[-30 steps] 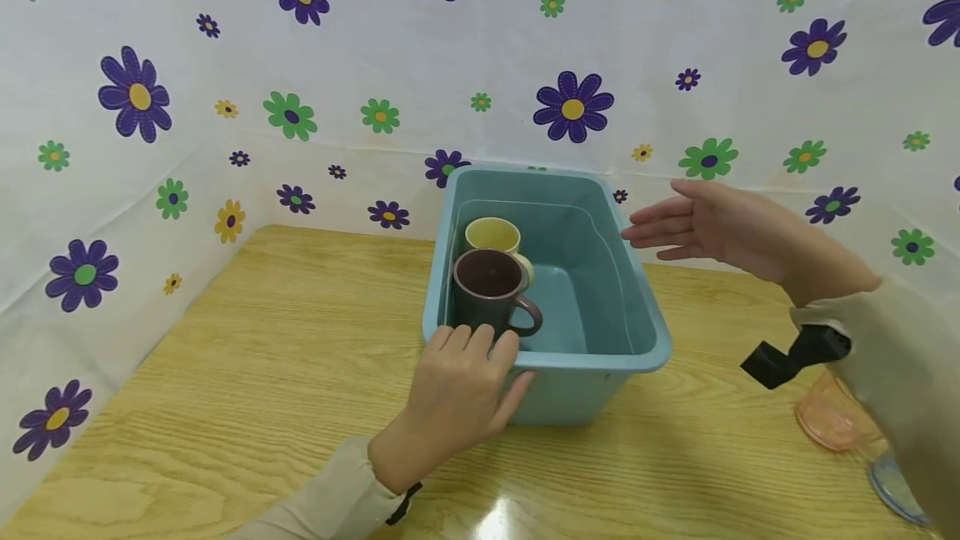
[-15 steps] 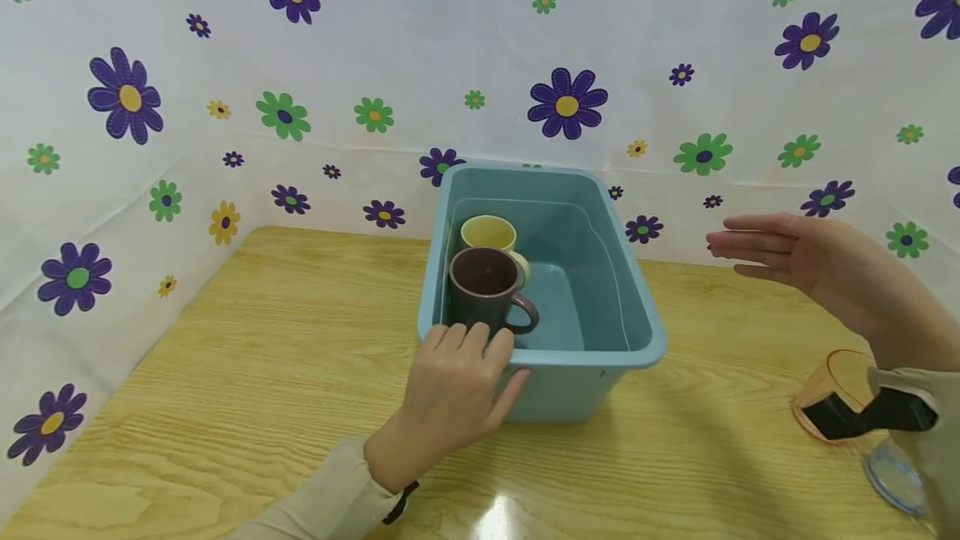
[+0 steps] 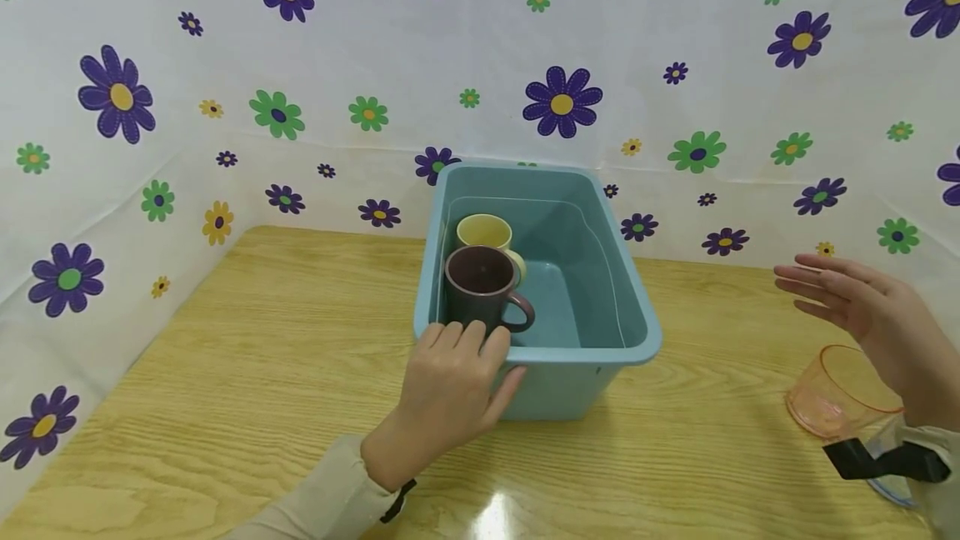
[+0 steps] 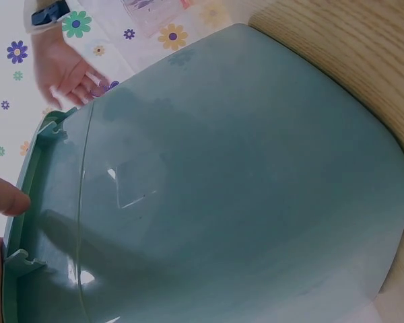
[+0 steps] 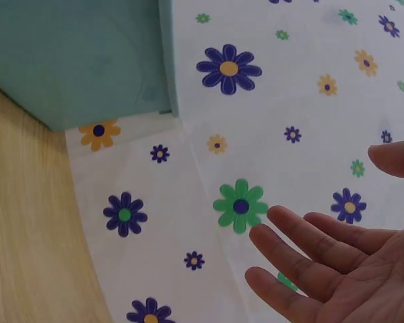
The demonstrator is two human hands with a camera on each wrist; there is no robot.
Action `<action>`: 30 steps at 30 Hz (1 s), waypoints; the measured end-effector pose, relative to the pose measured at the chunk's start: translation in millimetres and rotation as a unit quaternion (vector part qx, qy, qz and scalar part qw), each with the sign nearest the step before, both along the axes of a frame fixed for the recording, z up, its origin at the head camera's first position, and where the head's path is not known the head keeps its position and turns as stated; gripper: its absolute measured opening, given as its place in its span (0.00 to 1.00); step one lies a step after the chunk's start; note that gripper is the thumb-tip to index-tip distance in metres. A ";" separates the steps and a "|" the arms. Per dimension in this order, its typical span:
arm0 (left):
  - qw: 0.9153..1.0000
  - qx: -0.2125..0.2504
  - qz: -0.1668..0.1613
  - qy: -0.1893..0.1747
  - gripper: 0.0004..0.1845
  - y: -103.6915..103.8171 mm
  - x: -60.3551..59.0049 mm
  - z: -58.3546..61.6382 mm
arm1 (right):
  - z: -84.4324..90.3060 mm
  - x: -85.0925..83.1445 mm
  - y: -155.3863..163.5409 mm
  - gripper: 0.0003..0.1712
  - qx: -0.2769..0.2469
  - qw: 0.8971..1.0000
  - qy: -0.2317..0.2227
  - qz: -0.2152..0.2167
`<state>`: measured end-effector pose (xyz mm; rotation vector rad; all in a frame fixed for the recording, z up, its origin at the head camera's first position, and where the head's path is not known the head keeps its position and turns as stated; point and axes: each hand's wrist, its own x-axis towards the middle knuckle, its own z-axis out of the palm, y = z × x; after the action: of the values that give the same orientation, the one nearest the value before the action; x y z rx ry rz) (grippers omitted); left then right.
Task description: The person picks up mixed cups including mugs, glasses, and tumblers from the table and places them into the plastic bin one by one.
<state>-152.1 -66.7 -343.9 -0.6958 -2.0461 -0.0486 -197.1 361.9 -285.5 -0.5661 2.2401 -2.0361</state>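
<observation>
In the head view my left hand (image 3: 450,398) grips the near rim of a blue-green plastic tub (image 3: 558,357), fingers over the edge and thumb outside. Inside, against the tub's left wall, stand a dark purple-brown mug (image 3: 480,290) and, behind it, a pale yellow mug (image 3: 486,230). Both handles point right. My right hand (image 3: 877,315) hovers with loosely extended fingers, holding nothing, above and behind an orange clear cup (image 3: 821,407). A blue-tinted clear vessel (image 3: 888,486) lies partly hidden behind the right wrist. In the right wrist view the right hand (image 5: 350,269) has its fingers spread.
A wood-grain table (image 3: 285,340) carries everything. Behind it and along the left side hangs a white flower-printed sheet (image 3: 337,40), which the tub's far end stands close to. Black straps circle both wrists.
My right hand has moved right and down, away from the tub's right side towards the clear cups. My left hand stays on the rim; the mugs remain in place.
</observation>
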 end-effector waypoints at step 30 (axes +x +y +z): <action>1.000 0.002 -0.004 0.005 0.17 0.3 -1.0 -0.5 | -134.2 -17.8 161.0 0.48 0.402 0.889 0.007 -0.217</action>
<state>-153.1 -66.4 -344.5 -0.6994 -2.0328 -0.0539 -214.9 523.0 -419.7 0.0075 3.0849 -0.9741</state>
